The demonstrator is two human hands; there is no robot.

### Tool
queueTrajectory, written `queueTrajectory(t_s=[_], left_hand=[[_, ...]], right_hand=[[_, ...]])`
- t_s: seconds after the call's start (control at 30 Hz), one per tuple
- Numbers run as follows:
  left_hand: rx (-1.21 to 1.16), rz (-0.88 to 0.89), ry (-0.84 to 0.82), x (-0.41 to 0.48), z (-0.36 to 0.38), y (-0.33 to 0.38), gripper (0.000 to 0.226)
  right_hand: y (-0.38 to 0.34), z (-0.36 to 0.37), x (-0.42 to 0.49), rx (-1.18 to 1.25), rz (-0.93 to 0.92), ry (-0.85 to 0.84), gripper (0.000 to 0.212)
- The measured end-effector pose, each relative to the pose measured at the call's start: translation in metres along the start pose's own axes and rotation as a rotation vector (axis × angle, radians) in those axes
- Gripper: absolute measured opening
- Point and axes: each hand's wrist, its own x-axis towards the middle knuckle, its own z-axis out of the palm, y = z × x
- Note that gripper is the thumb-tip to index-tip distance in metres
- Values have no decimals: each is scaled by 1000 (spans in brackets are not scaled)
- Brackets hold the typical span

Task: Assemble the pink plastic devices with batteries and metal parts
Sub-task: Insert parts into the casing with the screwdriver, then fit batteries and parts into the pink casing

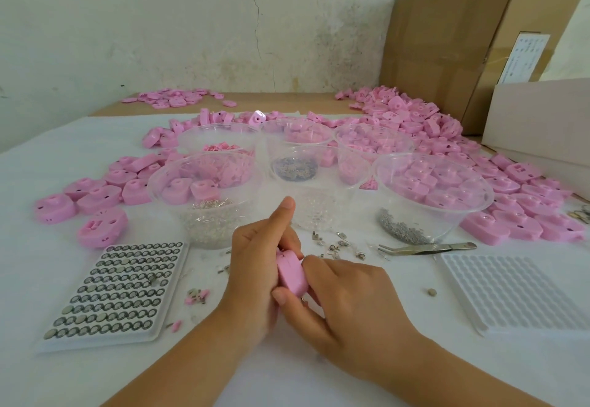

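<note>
While both hands clasp one pink device (292, 275) edge-up just over the bench (303, 384), the step in hand looks like pressing a part or cover home. The left hand (255, 266) wraps its far side, thumb raised; the right hand (344, 304) pinches its near end, fingers curled. The next move probably calls for a battery from the tray (102, 342) at left, or one of the metal parts (340, 243) scattered just beyond, beside the tweezers (427, 248). Farther back stand bowls (166, 208) and heaps of shells (415, 112).

left hand (255, 266) and right hand (348, 295) touch, fingers curled, one left finger raised
</note>
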Motion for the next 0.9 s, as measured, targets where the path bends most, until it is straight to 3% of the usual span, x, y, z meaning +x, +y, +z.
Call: queueTrajectory(t_s=[0.5,0.7,0.83,0.9], left_hand=[[13,-33,17,-6,5,1,53],[30,52,19,1,2,-1,61],[-18,40,3,7,-4,0,68],[-64,0,37,8,-4,0,65]], right_hand=[[-8,3,-2,-67,-9,134,58],[-10,6,0,25,17,104,44],[-2,6,2,128,245,123,27],[2,8,2,309,340,86,33]])
